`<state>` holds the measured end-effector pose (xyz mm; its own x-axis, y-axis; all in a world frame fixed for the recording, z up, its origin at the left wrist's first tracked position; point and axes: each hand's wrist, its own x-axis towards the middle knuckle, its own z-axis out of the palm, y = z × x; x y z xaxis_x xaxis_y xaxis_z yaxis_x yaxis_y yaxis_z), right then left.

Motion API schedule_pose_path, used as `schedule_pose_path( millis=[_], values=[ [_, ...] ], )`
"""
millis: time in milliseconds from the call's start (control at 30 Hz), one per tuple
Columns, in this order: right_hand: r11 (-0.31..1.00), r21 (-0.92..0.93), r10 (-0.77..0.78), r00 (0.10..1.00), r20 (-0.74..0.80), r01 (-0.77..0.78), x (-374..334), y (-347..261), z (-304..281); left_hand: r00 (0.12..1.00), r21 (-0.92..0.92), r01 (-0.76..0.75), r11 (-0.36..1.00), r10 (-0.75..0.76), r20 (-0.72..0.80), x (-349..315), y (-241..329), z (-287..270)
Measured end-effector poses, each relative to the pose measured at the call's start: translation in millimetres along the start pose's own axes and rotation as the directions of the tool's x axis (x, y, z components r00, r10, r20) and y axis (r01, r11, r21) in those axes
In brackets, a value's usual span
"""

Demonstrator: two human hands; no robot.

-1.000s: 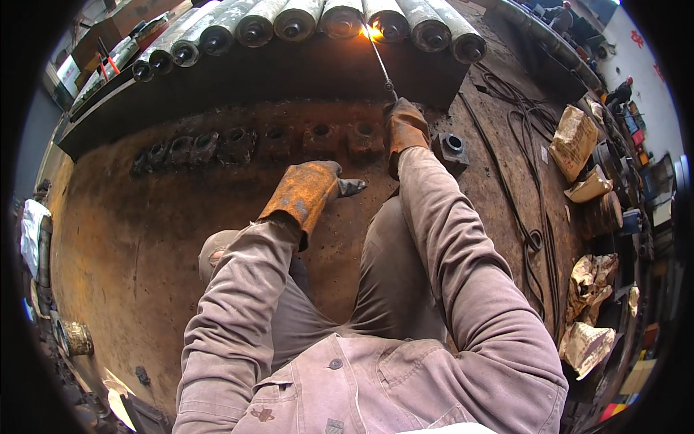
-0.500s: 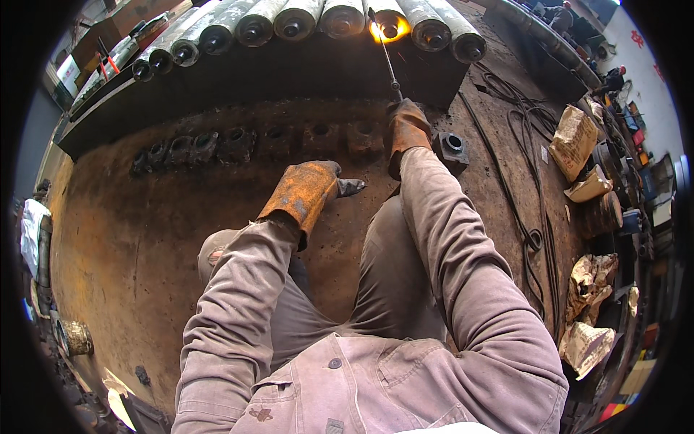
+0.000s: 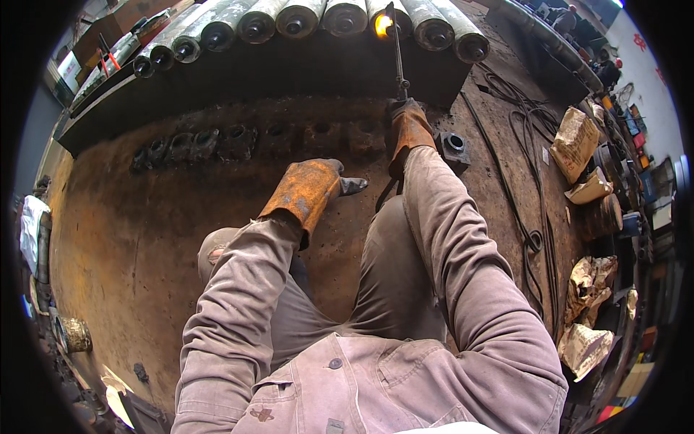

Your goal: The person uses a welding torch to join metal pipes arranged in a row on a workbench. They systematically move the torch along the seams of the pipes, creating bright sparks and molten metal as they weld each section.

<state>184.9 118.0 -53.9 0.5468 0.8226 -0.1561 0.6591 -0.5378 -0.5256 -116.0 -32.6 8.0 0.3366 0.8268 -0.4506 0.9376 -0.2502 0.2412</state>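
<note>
My right hand (image 3: pixel 406 130), in a brown and black work glove, is closed around a gas torch (image 3: pixel 399 69). The torch's long thin tube points up and away, its tip against the end of one grey steel roller (image 3: pixel 377 7). A yellow-orange flame (image 3: pixel 382 27) burns there. My left hand (image 3: pixel 311 186), in a worn orange-brown glove, hovers over the brown plate, its thumb stretched out to the right and nothing visible in it; its other fingers are partly hidden. Beside my right wrist sits a dark square block (image 3: pixel 455 150) with a round hole.
More rollers (image 3: pixel 297 19) lie side by side on a dark support (image 3: pixel 289 69). Several bored blocks (image 3: pixel 237 142) form a row on the rusty plate (image 3: pixel 144 239). Black hoses (image 3: pixel 533 181) run along the right, near torn paper bags (image 3: pixel 575 143). A tin (image 3: pixel 74 335) stands at left.
The torch has swung more upright, its tip moving slightly right across the roller end. The flame looks smaller and sits on the left side of that end. My left hand has barely moved.
</note>
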Motion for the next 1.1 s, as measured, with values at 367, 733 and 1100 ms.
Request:
schedule_pose_path(
  millis=[367,733,1100],
  values=[
    [0.991,-0.067,-0.117,0.992,-0.035,0.115,28,13,27,1.000,-0.042,0.015,0.999,-0.014,0.026,1,-3,1],
    [0.998,-0.049,0.036,0.998,-0.055,-0.039,53,34,5,0.999,-0.004,-0.046,0.999,0.047,0.012,15,4,-1],
    [1.000,-0.018,-0.021,0.999,-0.045,0.021,-26,36,-19,0.994,0.010,-0.099,0.995,0.099,-0.055,7,-10,8]
  ],
)
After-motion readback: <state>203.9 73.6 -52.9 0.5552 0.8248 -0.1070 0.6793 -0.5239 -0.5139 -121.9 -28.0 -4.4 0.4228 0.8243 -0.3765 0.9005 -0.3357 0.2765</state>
